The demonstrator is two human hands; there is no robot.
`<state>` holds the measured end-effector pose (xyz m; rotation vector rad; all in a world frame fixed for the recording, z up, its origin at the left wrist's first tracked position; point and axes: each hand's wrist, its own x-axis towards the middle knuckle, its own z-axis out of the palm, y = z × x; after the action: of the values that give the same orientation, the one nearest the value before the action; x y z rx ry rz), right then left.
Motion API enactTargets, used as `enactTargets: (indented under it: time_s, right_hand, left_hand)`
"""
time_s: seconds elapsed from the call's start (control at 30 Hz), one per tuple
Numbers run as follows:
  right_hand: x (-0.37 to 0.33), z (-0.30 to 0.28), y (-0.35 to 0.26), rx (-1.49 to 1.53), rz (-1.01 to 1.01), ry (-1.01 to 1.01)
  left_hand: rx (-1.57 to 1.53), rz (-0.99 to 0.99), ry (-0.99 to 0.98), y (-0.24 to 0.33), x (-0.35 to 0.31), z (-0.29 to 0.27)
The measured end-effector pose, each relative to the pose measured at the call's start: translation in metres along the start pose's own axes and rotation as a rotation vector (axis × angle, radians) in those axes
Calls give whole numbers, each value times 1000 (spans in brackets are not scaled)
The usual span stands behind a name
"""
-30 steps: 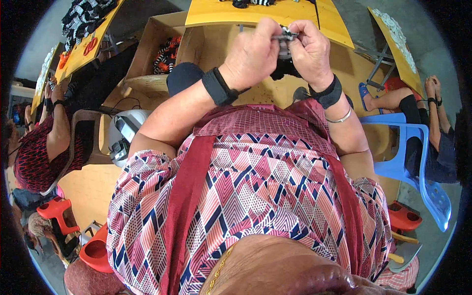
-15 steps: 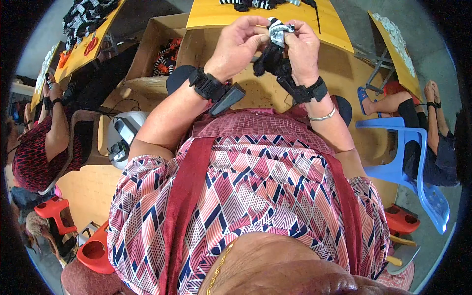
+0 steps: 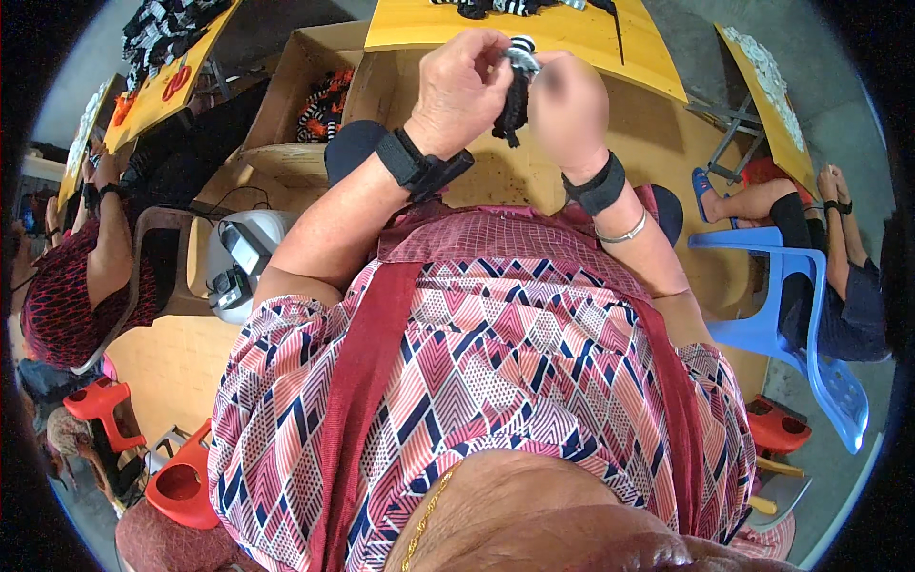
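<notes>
Left hand pinching the black-and-white knit right there at top centre, right hand close on its other side but blurred, so its grip I can't tell, with the desk spanning the frame's top and a box upper left.

In a workshop, workers sit among yellow tables piled with striped cloth and white pieces; a carton holds striped and orange pieces, with red stools standing nearby.
</notes>
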<state>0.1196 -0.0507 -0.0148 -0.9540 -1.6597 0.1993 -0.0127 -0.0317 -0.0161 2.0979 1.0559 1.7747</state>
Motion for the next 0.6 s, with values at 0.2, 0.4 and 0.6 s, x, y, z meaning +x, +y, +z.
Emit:
enactTargets:
  time_s: [0.2, 0.4, 0.6]
  right_hand:
    - [-1, -13, 7, 168, -8, -197]
    - [5, -22, 26, 412, 150, -461]
    - [4, -26, 24, 515, 182, -509]
  left_hand:
    - [-76, -142, 15, 1, -1, 0]
    - [-98, -229, -124, -1, -3, -3]
    - [-136, -161, -229, 7, -3, -4]
